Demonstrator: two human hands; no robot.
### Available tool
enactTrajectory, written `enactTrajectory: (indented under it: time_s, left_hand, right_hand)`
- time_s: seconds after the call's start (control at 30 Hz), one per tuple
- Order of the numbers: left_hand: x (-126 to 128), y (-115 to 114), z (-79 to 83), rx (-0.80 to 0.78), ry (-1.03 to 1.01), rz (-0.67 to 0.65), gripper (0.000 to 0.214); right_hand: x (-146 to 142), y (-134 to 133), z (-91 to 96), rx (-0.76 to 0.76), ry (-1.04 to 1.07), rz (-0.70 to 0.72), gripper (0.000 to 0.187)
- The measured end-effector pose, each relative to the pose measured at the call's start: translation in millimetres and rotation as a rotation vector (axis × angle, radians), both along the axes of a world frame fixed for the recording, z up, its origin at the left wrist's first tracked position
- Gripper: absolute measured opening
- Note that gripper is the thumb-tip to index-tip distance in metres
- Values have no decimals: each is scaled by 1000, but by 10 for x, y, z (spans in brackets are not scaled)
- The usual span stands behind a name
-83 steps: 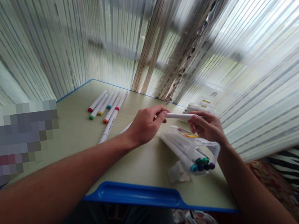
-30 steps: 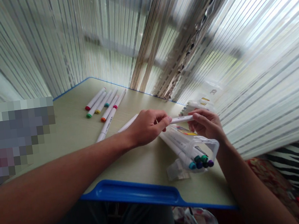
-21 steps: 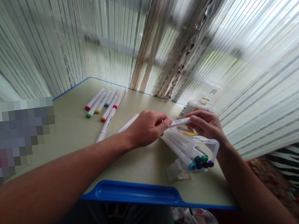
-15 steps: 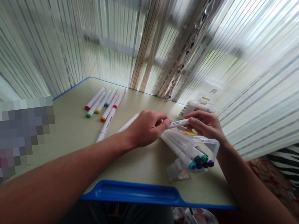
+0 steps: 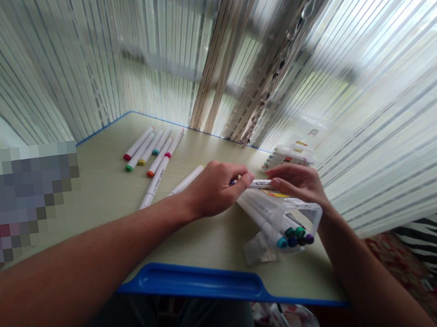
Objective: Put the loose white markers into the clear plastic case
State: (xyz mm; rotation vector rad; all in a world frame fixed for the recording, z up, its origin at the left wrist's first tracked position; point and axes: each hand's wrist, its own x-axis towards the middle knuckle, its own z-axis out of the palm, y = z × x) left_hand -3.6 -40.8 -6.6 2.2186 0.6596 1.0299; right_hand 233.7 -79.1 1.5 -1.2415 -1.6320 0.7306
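A white marker [image 5: 261, 183] with a dark blue end showing by the left fingers is held level between my two hands. My left hand [image 5: 223, 184] is closed around its left end, thumb and forefinger pressed together. At the other end, the thumb and fingertips of my right hand [image 5: 302, 182] pinch the marker. Just below lies a clear plastic case [image 5: 316, 212] with several white markers, their blue, green and purple caps [image 5: 299, 232] facing me. Left of my left hand, another white marker [image 5: 186, 180] lies on the table, partly hidden behind the wrist.
Several loose markers [image 5: 138, 144] with coloured caps lie on the light table [image 5: 99, 199] at the far left. A second clear case [image 5: 289, 155] stands at the back right by the string curtain [image 5: 209, 90]. A small clear plastic piece [image 5: 259, 251] lies near the blue tray [image 5: 201, 280].
The marker has shifted slightly down, and its dark blue end now shows between my left fingers. My right fingers have moved a little left and down along it.
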Motion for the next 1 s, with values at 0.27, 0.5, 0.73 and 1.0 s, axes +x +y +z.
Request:
enactTrajectory:
  time_s: [0.27,0.5,0.73,1.0]
  left_hand:
    - [-3,4,7,19,20,6,33]
    - [-5,-1,-1,46,28,8,32]
    - [3,-11,6,60,28,12,32]
    - [3,-31,28,65,88,-15,35]
  right_hand:
    - [8,13,13,-2,-65,22,25]
    - [-5,-1,21,21,-122,4,23]
    - [-17,-17,16,-23,-53,29,21]
    - [-13,-11,11,17,-119,1,24]
